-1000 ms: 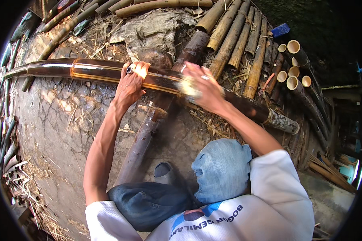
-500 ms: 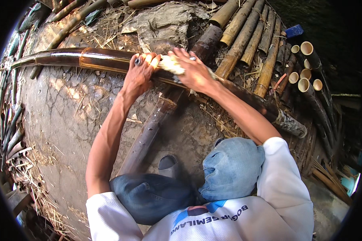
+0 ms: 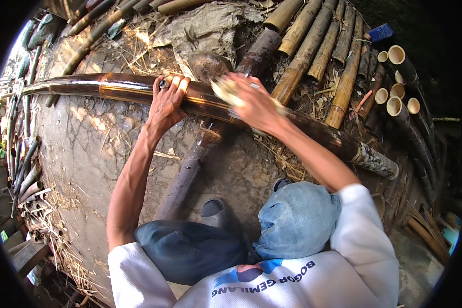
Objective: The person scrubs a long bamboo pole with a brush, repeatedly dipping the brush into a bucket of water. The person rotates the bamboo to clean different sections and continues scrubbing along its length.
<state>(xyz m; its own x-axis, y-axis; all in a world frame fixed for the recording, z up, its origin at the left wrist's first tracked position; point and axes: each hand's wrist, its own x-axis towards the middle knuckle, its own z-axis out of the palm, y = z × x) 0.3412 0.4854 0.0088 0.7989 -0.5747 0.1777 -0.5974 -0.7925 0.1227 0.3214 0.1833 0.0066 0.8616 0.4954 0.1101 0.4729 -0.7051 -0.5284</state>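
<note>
A long, dark, glossy bamboo pole point(image 3: 128, 85) lies crosswise before me, its pale mottled end at the right. My left hand point(image 3: 166, 103) is closed over it left of the middle, fingers on the far side and a ring showing. Farther right, my right hand point(image 3: 254, 104) presses a pale, fibrous-looking wad point(image 3: 225, 91) against the pole; motion blurs both. What the wad is made of I cannot make out. Beneath the pole, another bamboo length point(image 3: 185, 177) runs back from near my feet.
Cut bamboo poles point(image 3: 313, 54) lie side by side at the back right, with open-ended tubes point(image 3: 394, 106) beyond them. A crumpled grey sack point(image 3: 203, 33) lies behind the pole near a rounded stone point(image 3: 209, 66). More bamboo point(image 3: 28, 164) is heaped along the left.
My hands have moved apart along the pole: the left has slid leftward, and the right, with the wad, has shifted slightly right and nearer. The view has tilted a little.
</note>
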